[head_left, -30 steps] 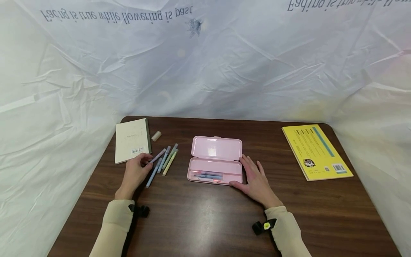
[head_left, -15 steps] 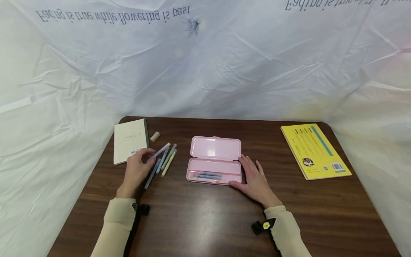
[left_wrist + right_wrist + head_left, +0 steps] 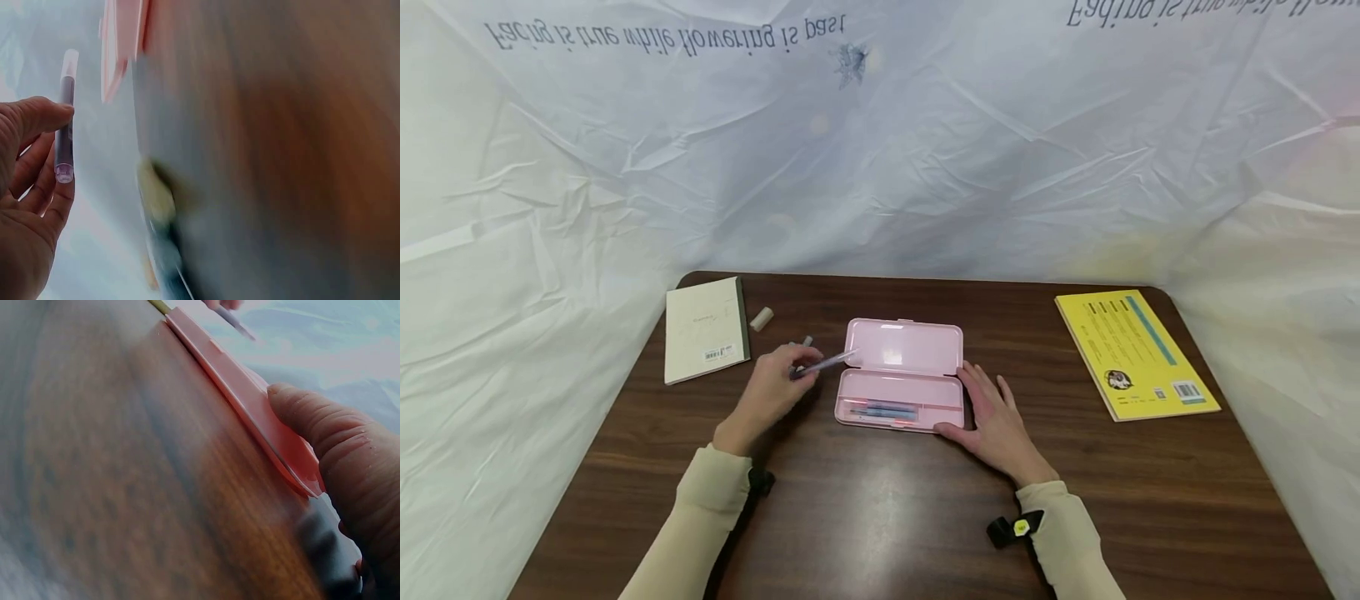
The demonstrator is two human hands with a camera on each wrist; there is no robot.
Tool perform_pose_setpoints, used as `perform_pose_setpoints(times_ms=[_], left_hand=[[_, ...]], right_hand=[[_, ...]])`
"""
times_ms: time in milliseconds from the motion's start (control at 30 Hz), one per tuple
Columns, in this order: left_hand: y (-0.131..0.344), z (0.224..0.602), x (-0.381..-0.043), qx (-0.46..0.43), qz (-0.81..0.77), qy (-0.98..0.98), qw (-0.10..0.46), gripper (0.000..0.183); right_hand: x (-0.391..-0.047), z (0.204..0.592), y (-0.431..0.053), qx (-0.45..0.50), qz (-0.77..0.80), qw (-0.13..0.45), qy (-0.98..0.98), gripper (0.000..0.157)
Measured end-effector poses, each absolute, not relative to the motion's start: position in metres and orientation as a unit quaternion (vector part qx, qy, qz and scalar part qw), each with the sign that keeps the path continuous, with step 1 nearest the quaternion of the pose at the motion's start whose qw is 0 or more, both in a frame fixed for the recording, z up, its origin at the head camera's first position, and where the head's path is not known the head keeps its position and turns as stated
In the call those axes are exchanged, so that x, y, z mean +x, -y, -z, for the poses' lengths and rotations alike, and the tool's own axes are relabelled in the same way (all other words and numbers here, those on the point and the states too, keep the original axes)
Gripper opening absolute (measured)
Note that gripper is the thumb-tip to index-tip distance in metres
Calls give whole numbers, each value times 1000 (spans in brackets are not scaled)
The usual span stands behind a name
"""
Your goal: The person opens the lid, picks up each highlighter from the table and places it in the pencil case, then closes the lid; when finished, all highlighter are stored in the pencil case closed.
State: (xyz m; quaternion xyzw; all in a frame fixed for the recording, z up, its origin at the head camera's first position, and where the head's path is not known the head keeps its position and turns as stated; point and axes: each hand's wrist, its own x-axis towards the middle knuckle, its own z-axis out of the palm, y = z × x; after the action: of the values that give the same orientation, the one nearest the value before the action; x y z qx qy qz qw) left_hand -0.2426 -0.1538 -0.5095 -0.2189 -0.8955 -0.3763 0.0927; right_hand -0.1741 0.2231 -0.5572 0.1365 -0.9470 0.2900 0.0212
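A slim purple marker (image 3: pixel 831 362) with a pale, see-through cap is pinched between the thumb and fingers of my left hand (image 3: pixel 772 385). Held off the table, it points at the pink pencil case (image 3: pixel 925 390), its tip overlapping the lid's left edge in the head view. The case lies with its lid up, several pens (image 3: pixel 883 411) in its front compartment. My right hand (image 3: pixel 997 429) rests against the case's right end, fingers spread, thumb at the front corner. Loose markers, mostly hidden behind my left hand, include a blurred yellow one (image 3: pixel 159 197) in the left wrist view.
A cream notebook (image 3: pixel 703 325) lies at the table's back left, with a small beige block (image 3: pixel 762 319) beside it. A yellow book (image 3: pixel 1135 354) is at the right. Behind the table (image 3: pixel 880 517) hangs a pale printed sheet (image 3: pixel 880 167).
My left hand has lifted the purple marker from the loose ones and carried it right, up to the pencil case. My right hand has stayed at the case.
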Motion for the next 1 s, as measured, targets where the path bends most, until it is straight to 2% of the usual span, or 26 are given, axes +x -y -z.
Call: perform_pose_setpoints(times_ms=[367, 567, 1000], left_hand=[[102, 496, -244, -289, 342, 894, 12, 29], [81, 496, -246, -309, 336, 889, -30, 27], [52, 509, -252, -375, 302, 875, -41, 21]], right_hand=[[-174, 558, -223, 133, -292, 15, 947, 101], [-175, 559, -223, 132, -290, 17, 948, 101], [-175, 559, -224, 136, -290, 25, 947, 101]])
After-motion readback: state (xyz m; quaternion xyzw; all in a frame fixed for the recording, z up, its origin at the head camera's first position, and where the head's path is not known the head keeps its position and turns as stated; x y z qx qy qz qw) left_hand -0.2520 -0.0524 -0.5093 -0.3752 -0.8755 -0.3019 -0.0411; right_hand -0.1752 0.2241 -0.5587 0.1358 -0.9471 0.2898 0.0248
